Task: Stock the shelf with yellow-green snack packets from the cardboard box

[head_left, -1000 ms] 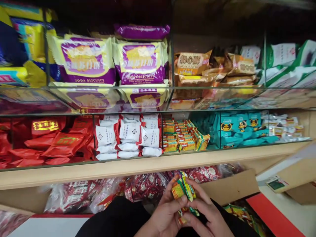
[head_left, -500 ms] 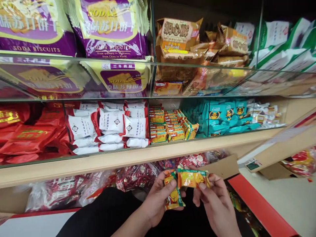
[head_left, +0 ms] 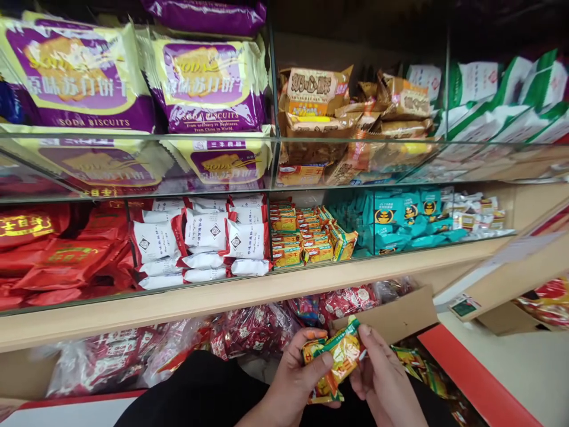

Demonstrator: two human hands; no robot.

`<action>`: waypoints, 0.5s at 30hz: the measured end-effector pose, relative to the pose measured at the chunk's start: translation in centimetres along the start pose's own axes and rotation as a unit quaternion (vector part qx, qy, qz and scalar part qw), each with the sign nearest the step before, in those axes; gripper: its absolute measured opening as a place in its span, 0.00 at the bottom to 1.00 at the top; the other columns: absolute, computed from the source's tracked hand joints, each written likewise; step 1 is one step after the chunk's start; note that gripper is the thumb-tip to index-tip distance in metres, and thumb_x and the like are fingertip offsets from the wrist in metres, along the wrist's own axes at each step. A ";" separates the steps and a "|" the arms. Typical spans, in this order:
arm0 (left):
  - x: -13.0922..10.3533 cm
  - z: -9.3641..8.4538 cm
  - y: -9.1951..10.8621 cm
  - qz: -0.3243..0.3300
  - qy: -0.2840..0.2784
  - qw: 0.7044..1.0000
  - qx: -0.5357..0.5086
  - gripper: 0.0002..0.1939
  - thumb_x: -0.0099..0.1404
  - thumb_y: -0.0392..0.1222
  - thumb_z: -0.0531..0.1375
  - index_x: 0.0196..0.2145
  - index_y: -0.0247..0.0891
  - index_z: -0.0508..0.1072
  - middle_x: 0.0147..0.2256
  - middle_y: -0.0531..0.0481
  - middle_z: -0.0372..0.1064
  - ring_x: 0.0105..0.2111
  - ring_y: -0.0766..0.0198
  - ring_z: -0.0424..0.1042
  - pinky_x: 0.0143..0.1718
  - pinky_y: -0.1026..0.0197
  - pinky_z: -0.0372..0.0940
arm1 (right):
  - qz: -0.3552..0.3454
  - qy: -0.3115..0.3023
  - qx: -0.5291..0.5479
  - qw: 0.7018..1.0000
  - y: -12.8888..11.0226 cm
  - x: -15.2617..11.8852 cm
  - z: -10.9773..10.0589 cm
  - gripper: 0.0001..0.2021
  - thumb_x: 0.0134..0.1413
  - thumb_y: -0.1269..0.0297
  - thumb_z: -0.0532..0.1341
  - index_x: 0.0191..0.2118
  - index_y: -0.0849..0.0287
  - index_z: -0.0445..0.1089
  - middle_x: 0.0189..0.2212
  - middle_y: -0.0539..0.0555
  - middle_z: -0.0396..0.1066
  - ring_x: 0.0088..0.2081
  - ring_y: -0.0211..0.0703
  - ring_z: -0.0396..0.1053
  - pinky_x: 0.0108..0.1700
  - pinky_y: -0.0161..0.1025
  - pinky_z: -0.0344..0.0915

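Small orange-yellow snack packets with green edges [head_left: 345,356] are between my two hands, low in the head view. My left hand [head_left: 296,373] is closed round packets, its thumb pressed on their front. The fingers of my right hand [head_left: 382,370] pinch the right end of the upper packet, which lies tilted across the lower one. More packets of the same look [head_left: 317,237] are stacked in the lower shelf compartment above my hands.
Glass-fronted shelves hold purple soda biscuit bags [head_left: 207,83], white-and-red packets [head_left: 207,230], red bags [head_left: 71,249], teal packets [head_left: 395,213] and brown packets [head_left: 313,89]. Below the wooden shelf edge [head_left: 222,300] are bagged red snacks [head_left: 253,326] and a red-edged box [head_left: 471,370].
The right-hand packet has moved left and now overlaps the one in my left hand, tilted instead of level. The shelves sit slightly lower in view.
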State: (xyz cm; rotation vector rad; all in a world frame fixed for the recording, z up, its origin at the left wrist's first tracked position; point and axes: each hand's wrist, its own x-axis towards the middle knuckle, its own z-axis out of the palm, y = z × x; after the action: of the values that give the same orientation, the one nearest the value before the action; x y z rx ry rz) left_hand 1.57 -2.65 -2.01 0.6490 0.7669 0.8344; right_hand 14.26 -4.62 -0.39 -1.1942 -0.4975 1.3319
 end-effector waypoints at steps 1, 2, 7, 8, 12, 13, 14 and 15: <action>0.0 0.0 0.0 0.003 0.009 1.000 -0.009 0.17 0.54 0.45 0.63 0.40 0.41 0.63 0.31 0.53 0.71 0.21 0.69 0.70 0.20 0.64 0.69 | -0.005 -0.003 0.008 1.000 0.4 0.0 0.0 0.17 0.42 0.47 0.62 0.28 0.56 0.61 0.13 0.42 0.57 0.13 0.29 0.54 0.14 0.27 0.50; 0.0 0.1 0.0 0.008 0.017 1.000 -0.016 0.17 0.54 0.45 0.63 0.40 0.41 0.63 0.31 0.53 0.70 0.22 0.68 0.70 0.20 0.63 0.69 | -0.013 -0.011 0.010 1.000 0.8 0.1 -0.1 0.17 0.40 0.49 0.64 0.28 0.57 0.61 0.14 0.42 0.58 0.13 0.29 0.54 0.14 0.27 0.51; 0.2 0.3 0.5 0.018 0.032 0.998 -0.049 0.19 0.55 0.45 0.62 0.43 0.44 0.60 0.30 0.53 0.71 0.26 0.65 0.72 0.23 0.63 0.67 | -0.099 -0.009 -0.041 0.994 0.4 0.4 -0.8 0.14 0.40 0.58 0.67 0.32 0.56 0.64 0.24 0.47 0.66 0.25 0.34 0.65 0.26 0.31 0.65; 0.3 0.4 0.6 0.014 0.037 0.997 -0.068 0.20 0.55 0.44 0.61 0.43 0.45 0.59 0.30 0.54 0.71 0.26 0.64 0.73 0.23 0.63 0.67 | -0.125 -0.003 -0.053 0.991 -0.8 0.7 -0.8 0.14 0.42 0.58 0.66 0.35 0.55 0.65 0.28 0.48 0.68 0.29 0.37 0.67 0.32 0.33 0.67; 1.1 0.3 0.6 -0.004 0.092 0.991 -0.098 0.17 0.52 0.36 0.59 0.39 0.45 0.57 0.32 0.55 0.71 0.30 0.63 0.73 0.25 0.64 0.66 | -0.198 -0.058 -0.152 0.967 -8.4 3.7 1.9 0.14 0.47 0.56 0.62 0.39 0.54 0.64 0.34 0.50 0.69 0.33 0.40 0.68 0.33 0.38 0.69; 1.3 0.3 0.5 -0.007 0.097 0.992 -0.082 0.16 0.51 0.36 0.59 0.37 0.44 0.58 0.32 0.55 0.71 0.30 0.63 0.73 0.24 0.64 0.66 | -0.221 -0.098 -0.202 0.949 -10.4 5.0 3.1 0.14 0.47 0.57 0.62 0.40 0.54 0.64 0.35 0.51 0.68 0.33 0.41 0.69 0.31 0.38 0.69; 1.5 0.2 0.4 -0.008 0.093 0.994 -0.061 0.16 0.51 0.37 0.60 0.36 0.43 0.59 0.31 0.55 0.71 0.30 0.63 0.73 0.23 0.65 0.65 | -0.249 -0.129 -0.272 0.921 -12.1 6.4 4.6 0.14 0.48 0.59 0.61 0.41 0.56 0.64 0.35 0.52 0.68 0.34 0.42 0.69 0.31 0.39 0.69; 1.7 0.2 0.3 -0.006 0.083 0.996 -0.040 0.16 0.51 0.38 0.61 0.36 0.43 0.60 0.31 0.55 0.70 0.30 0.62 0.73 0.22 0.66 0.65 | -0.291 -0.134 -0.341 0.884 -13.5 7.8 6.0 0.13 0.48 0.62 0.61 0.41 0.57 0.63 0.36 0.53 0.69 0.35 0.43 0.69 0.32 0.39 0.68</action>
State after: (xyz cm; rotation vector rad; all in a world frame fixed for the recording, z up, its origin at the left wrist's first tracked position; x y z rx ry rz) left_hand 2.32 -1.15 -2.24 0.5079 0.8823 0.9122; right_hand 17.41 7.28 10.95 -1.2610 -1.4935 0.7979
